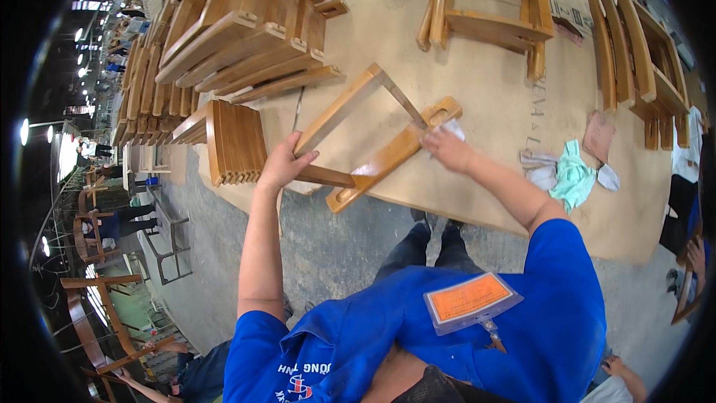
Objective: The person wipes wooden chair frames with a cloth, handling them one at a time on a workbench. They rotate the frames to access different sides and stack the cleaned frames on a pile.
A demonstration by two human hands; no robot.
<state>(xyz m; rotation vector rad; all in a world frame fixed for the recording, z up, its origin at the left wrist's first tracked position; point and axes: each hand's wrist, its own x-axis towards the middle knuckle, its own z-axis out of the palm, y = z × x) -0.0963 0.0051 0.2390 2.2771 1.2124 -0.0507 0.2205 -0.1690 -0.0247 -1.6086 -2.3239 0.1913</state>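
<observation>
Your left hand [282, 166] gripped wooden frame [403, 148]; right hand [447, 149], apart, held white cloth [454, 130] by its slot [443, 113]; steadiness likely mattered.

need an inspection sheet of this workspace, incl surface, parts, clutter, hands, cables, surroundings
Surface: brown cardboard with dark printing
Job's things: wooden frame with a slotted bar, whose near end appears to overhang the cardboard's edge
Clutter: mint-green cloth and grey cloth to the right; stacked wooden frames to the left
Hands: left hand grips the frame; right hand is on a white cloth at the slotted bar's far end
Cables: nothing seen
Surroundings: grey concrete floor; other people at both sides
</observation>
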